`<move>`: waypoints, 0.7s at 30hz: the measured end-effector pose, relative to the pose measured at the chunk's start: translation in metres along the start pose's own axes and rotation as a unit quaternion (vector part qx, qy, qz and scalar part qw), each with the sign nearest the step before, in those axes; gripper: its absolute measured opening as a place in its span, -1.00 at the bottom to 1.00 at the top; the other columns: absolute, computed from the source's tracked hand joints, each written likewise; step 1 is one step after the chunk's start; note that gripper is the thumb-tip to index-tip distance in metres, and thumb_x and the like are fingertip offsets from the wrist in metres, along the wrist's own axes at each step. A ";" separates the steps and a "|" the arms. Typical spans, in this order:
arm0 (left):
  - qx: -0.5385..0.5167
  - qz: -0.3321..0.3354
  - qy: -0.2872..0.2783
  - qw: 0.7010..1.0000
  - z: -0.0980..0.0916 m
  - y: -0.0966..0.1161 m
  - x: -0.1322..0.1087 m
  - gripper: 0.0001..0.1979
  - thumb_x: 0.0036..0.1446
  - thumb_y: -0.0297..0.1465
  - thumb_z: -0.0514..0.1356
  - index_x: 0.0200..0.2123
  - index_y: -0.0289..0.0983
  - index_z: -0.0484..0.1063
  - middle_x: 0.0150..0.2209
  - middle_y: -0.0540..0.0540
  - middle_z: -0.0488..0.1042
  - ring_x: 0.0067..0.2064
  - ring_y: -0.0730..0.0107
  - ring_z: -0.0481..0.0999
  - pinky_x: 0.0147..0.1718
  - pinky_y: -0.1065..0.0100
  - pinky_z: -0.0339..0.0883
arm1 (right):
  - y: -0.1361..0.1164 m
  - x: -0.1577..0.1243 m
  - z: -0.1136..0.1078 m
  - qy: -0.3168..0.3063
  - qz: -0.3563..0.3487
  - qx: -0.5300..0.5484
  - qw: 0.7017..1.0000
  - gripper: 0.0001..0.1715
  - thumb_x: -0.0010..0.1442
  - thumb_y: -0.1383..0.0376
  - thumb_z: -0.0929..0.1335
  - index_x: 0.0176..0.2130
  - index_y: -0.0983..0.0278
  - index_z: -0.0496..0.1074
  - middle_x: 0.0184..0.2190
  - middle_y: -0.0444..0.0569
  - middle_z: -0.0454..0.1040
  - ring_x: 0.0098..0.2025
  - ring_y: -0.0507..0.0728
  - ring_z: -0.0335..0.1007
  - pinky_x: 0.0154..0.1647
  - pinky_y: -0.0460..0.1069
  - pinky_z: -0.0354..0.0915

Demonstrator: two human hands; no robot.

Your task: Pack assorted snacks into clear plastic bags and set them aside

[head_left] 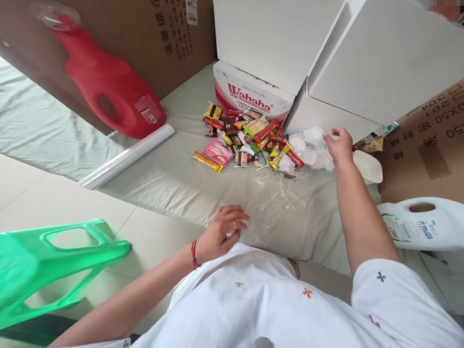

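Note:
My right hand (340, 146) is at the right end of the snack pile, its thumb and fingers apart. Just left of it lie several white crumpled packets (314, 136), close to the fingertips; contact is hard to tell. My left hand (225, 228) hovers above the front edge of the cloth, fingers loosely bent and apart from the thumb. Clear plastic film (277, 203), thin and wrinkled, spreads beside its fingertips. Between the hands and the boxes sits a heap of small wrapped snacks (255, 133). A pink wafer packet (219, 152) and a yellow stick packet (207, 162) lie at its left.
Behind the heap stand a Wahaha carton (250, 94) and white boxes (275, 38). At left are a red jug (119, 92), a rolled plastic sheet (126, 157) and a green stool (72, 256). To the right lie a white bowl (368, 166) and a white detergent bottle (435, 227).

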State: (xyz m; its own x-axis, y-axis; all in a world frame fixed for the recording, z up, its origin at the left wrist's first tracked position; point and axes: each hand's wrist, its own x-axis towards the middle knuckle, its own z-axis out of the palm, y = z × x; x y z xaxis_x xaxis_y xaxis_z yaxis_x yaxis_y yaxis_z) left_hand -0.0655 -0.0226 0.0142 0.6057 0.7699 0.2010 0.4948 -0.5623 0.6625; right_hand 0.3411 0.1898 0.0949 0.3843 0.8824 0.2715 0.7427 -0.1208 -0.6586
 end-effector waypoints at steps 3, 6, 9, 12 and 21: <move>-0.007 -0.158 0.149 0.976 0.006 0.005 0.026 -0.57 0.36 -0.46 -0.14 -0.31 -0.22 0.54 -0.26 -0.15 0.60 -0.08 0.24 0.53 -0.02 0.15 0.43 | -0.004 -0.090 0.001 0.057 -0.090 -0.055 0.993 -0.67 0.38 0.10 0.26 -0.08 0.24 0.49 -0.26 0.04 0.53 -0.21 0.18 0.47 -0.04 0.08 0.40; 0.028 -0.158 0.115 0.980 0.030 0.006 0.068 -0.62 0.34 -0.44 -0.09 -0.26 -0.24 0.54 -0.22 -0.16 0.60 -0.09 0.23 0.53 -0.01 0.15 0.42 | 0.006 -0.189 0.012 -0.058 -0.137 -0.075 0.986 -0.59 0.43 0.09 0.18 -0.06 0.18 0.53 -0.25 0.08 0.57 -0.19 0.26 0.52 -0.05 0.16 0.44; 0.110 -0.123 0.042 0.985 0.060 -0.002 0.108 -0.58 0.39 -0.37 -0.09 0.04 -0.27 0.53 0.13 -0.23 0.54 0.24 0.11 0.41 0.27 -0.05 0.18 | 0.024 -0.259 0.031 -0.195 -0.199 -0.111 0.954 -0.51 0.42 0.12 0.19 0.20 0.13 0.45 0.12 0.16 0.52 0.19 0.37 0.41 0.21 0.33 0.33; 0.172 -0.139 -0.019 0.975 0.078 -0.020 0.124 -0.44 0.43 -0.22 -0.14 0.37 -0.24 0.25 0.44 -0.25 0.18 0.46 -0.05 0.10 0.37 -0.37 -0.27 | 0.041 -0.300 0.040 -0.242 -0.195 -0.147 0.939 -0.33 0.41 0.11 0.23 0.42 0.16 0.19 0.42 0.19 0.18 0.44 0.41 0.10 0.36 0.44 0.16; 0.230 -0.133 -0.034 0.964 0.059 -0.060 0.082 -0.32 0.42 -0.03 -0.17 0.49 -0.18 -0.01 0.51 -0.27 -0.06 0.51 -0.10 -0.06 0.31 -0.48 -0.62 | 0.029 -0.320 -0.012 -0.306 -0.205 -0.105 0.924 -0.49 0.44 0.18 0.22 0.31 0.10 0.36 0.33 0.12 0.34 0.35 0.35 0.25 0.31 0.37 0.32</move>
State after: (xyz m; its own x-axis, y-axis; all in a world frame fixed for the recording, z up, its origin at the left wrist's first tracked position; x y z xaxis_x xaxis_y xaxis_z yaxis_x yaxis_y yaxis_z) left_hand -0.0084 0.0565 -0.0520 0.4518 0.8921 0.0106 0.8521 -0.4350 0.2910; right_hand 0.2462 -0.1017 -0.0025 -0.2861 0.9580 -0.0213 0.8716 0.2510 -0.4210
